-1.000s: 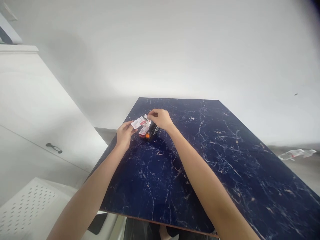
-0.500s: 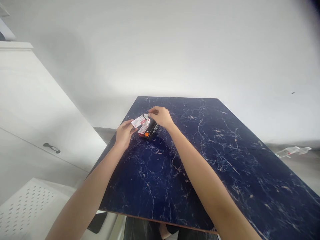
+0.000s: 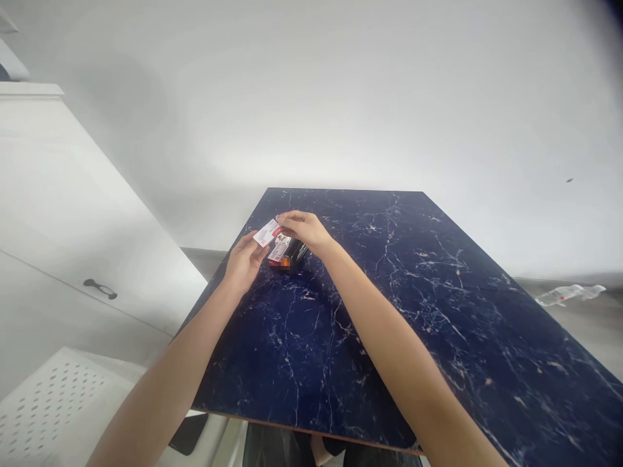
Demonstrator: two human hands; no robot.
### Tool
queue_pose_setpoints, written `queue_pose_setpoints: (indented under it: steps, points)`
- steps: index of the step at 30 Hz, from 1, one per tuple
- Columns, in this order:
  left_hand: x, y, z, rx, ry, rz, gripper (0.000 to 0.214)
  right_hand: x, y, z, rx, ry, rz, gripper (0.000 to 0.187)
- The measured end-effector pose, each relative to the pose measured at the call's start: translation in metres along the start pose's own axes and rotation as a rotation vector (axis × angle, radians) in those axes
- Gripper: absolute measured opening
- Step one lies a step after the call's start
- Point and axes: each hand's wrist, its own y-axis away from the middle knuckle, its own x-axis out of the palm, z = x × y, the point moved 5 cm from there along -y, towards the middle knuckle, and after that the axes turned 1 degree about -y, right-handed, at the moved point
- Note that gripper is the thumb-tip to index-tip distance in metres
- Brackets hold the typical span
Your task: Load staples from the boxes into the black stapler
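Note:
A small white and red card [image 3: 267, 232] is pinched at its right end by the fingertips of my right hand [image 3: 304, 228]. My left hand [image 3: 242, 261] is just under and left of the card, fingers curled toward it and touching its lower edge. Directly below the card, a small black box with red and white print [image 3: 287, 251] lies on the dark blue marbled table [image 3: 389, 305], near its far left corner. Both forearms reach across the tabletop from the near edge.
A white cabinet with a dark handle [image 3: 100, 288] stands to the left of the table. A white perforated surface [image 3: 48, 402] sits at the lower left. A clear plastic bottle [image 3: 569, 295] lies on the floor at far right. A plain white wall is behind.
My right hand has shifted left from the top of the black box to the card's right end. The card has tilted up slightly between both hands.

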Motion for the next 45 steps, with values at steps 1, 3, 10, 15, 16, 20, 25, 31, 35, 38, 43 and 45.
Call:
queue_pose_setpoints:
  steps: [1,3,10,15,16,20,25,31,35,38,43,45]
  points:
    - [0.001,0.001,-0.001,-0.005,0.013,0.012,0.027,0.002,0.001,-0.001,0.03,-0.103,0.011,0.009]
    - [0.003,0.003,-0.005,-0.018,0.016,0.047,0.025,0.004,0.003,-0.002,0.095,-0.224,0.015,0.018]
    - [0.021,0.017,-0.012,0.012,-0.03,0.186,0.034,-0.001,0.004,0.002,0.074,-0.129,-0.045,0.003]
    - [0.021,0.018,-0.011,0.135,-0.119,0.148,0.039,0.001,-0.001,-0.003,0.031,0.167,0.01,0.016]
    - [0.019,0.016,-0.012,0.167,-0.149,0.13,0.04,0.001,-0.002,-0.002,0.008,0.265,0.017,0.018]
    - [0.018,0.014,-0.019,0.292,-0.367,0.148,0.044,0.003,0.0,0.004,-0.032,0.411,0.073,0.019]
    - [0.026,0.026,-0.029,0.412,-0.615,0.233,0.066,0.011,0.008,0.016,-0.029,0.406,0.131,0.017]
    - [0.024,0.029,-0.031,0.483,-0.726,0.269,0.054,0.001,0.008,0.025,-0.053,0.548,0.054,0.022]
    - [0.026,0.028,-0.032,0.527,-0.741,0.316,0.05,-0.003,0.008,0.024,-0.052,0.593,0.062,0.013]
    - [0.032,0.034,-0.032,0.545,-0.793,0.351,0.056,0.0,0.01,0.023,-0.066,0.682,0.092,0.014]
    - [0.033,0.039,-0.03,0.535,-0.873,0.33,0.066,0.009,0.012,0.023,-0.062,0.734,0.176,0.019]
    - [0.025,0.032,-0.027,0.518,-0.907,0.289,0.072,0.005,0.01,0.024,-0.081,0.731,0.105,0.021]
